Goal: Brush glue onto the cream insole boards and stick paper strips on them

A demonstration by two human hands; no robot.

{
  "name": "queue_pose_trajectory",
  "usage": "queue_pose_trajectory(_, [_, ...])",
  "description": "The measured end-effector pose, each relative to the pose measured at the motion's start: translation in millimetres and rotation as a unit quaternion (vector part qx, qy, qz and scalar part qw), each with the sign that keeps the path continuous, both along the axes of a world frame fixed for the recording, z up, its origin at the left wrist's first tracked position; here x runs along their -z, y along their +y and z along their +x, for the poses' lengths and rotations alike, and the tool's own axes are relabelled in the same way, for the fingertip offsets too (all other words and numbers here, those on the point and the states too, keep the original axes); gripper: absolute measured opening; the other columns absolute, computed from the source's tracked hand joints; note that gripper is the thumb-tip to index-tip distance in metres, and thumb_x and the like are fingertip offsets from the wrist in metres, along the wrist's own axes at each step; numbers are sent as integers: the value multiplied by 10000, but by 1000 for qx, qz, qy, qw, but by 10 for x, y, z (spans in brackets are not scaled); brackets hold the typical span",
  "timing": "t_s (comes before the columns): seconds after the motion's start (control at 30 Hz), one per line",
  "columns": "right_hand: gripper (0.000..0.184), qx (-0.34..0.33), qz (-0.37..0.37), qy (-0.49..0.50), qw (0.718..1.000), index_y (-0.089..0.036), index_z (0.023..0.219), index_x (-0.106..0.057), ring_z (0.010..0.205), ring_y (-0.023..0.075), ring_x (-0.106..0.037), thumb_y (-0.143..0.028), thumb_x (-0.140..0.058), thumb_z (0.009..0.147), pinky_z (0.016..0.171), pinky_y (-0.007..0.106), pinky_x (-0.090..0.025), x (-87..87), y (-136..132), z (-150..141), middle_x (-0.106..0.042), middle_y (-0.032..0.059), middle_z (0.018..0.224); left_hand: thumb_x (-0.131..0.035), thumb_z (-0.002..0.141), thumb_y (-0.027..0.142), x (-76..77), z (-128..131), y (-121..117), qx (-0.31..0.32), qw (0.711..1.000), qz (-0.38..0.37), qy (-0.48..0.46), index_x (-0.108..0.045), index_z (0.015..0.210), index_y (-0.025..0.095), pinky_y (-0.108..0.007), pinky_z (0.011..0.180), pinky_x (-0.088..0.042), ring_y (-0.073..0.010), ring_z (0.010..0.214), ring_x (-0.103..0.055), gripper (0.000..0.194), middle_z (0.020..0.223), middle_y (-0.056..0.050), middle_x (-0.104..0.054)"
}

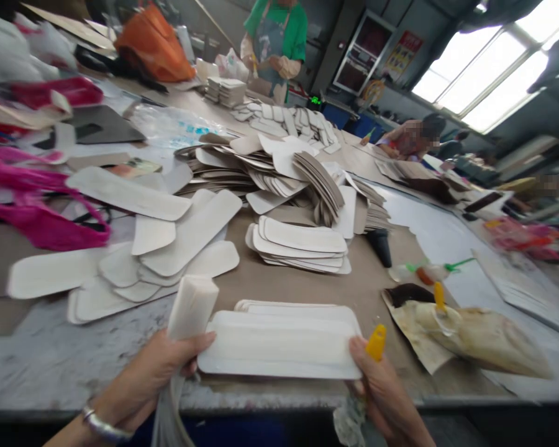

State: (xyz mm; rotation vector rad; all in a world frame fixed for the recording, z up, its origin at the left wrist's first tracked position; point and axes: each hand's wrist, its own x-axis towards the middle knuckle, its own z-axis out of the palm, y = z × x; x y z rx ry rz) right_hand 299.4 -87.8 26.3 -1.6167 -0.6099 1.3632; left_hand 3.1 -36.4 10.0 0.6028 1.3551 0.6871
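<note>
A long white rounded panel (279, 344) lies level between my two hands, above a few similar panels (284, 305) showing behind its far edge. My left hand (172, 357) is closed around a bundle of thin white strips (193, 304) that hangs below the table edge, and its thumb rests at the panel's left end. My right hand (377, 379) pinches the right end with the thumb on top. That hand also grips a tool with a yellow handle (376, 343); its lower end is hidden. A crumpled whitish piece (349, 422) hangs under the right hand.
A neat panel stack (302, 245) sits ahead, with a larger heap (261, 164) behind. Loose panels (190, 236) spread to the left near a pink bag (41, 198). To the right lie a stained pouch (498, 341) and small bottle (435, 272). A person in green (295, 31) stands opposite.
</note>
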Motion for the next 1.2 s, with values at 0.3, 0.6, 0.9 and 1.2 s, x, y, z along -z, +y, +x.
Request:
queue_pose_trajectory(0.3, [504,-59,-8,-398,915,-213,637,-487,464,145,-469,-659,-362,835,475,249,-345,70,42,172,-507,-3,494,-739,507,570,150,64,27,-15,994,22,109,-544,487,192,-266,443,-334,-149,446,-401,426,411,3,-460])
queue_pose_trajectory(0.6, [293,-162,152,-783,580,-204,774,-504,664,206,-545,-284,-301,970,605,305,-341,219,233,-344,-570,55,697,-711,539,538,92,118,19,-25,990,12,140,-558,511,179,-261,456,-339,-151,453,-429,391,411,5,-487])
queue_pose_trajectory(0.9, [237,-227,132,-862,434,-198,725,-492,632,217,-476,-132,-383,925,555,316,-279,399,407,-169,-514,47,660,-685,534,532,48,155,23,-33,986,5,166,-519,451,193,-277,474,-329,-166,444,-414,386,372,-4,-472])
queue_pose_trajectory(1.2, [284,-123,105,-795,585,-203,792,-497,693,234,-548,-339,-298,944,612,309,-363,49,248,249,-573,65,713,-707,496,506,-1,112,26,-58,990,10,130,-509,437,178,-249,490,-311,-137,446,-397,388,367,16,-463])
